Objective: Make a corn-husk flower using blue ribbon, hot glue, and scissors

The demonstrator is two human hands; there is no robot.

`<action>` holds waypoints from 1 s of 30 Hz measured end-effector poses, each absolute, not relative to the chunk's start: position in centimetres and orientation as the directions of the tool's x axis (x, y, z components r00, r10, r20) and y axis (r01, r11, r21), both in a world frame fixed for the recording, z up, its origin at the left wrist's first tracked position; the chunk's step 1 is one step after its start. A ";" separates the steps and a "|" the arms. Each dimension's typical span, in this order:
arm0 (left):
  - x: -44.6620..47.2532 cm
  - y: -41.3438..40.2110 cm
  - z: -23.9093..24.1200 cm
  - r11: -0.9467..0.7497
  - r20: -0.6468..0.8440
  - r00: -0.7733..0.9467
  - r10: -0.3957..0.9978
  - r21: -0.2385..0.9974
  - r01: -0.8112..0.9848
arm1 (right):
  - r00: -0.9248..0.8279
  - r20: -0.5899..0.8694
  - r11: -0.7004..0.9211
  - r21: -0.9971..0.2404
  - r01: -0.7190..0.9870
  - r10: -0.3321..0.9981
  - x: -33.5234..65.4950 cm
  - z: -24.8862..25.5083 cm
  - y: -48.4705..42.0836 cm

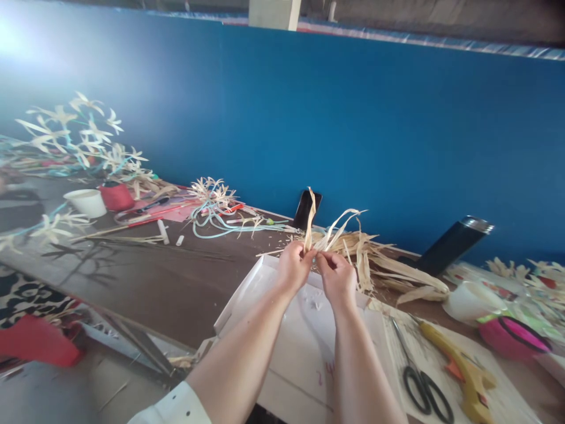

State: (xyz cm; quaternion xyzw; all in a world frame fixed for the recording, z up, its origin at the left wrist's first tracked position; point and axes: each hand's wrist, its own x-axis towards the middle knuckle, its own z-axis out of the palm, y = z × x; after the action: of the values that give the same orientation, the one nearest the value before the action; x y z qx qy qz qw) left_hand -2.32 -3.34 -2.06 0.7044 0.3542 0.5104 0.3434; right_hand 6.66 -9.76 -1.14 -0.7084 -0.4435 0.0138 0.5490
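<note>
My left hand (295,265) and my right hand (338,277) meet above a white board (265,318) on the brown table (176,282). Both hands pinch pale dried husk strips (324,235) that stick up and fan out between the fingers. One strip rises straight up from my left fingers. Just behind the hands lies a loose pile of dried husks (388,265).
Black scissors (421,383) and a yellow glue gun (463,371) lie at right, beside a white cup (472,300) and pink bowl (512,335). A black flask (450,244) and phone (306,207) lean on the blue wall. Husk flowers (83,141), a red pot (115,195) and white bowl (88,202) stand left.
</note>
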 end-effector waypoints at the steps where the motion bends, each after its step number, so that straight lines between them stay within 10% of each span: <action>1: -2.3 -3.3 -2.1 -0.510 0.472 0.233 0.851 0.847 0.150 | 0.604 0.468 -0.002 -0.789 0.614 0.645 6.6 -1.1 -9.8; 30: -2.2 -3.4 -2.1 -0.403 0.359 0.297 0.885 0.910 0.100 | 0.594 0.379 -0.010 -0.837 0.546 0.709 7.7 -1.5 -9.5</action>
State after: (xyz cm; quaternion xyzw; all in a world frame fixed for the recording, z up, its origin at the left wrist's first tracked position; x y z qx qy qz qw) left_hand -2.18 -3.42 -2.09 0.6905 0.3567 0.4738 0.4141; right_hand 7.69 -9.54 -1.55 -0.7068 -0.4442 0.0747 0.5454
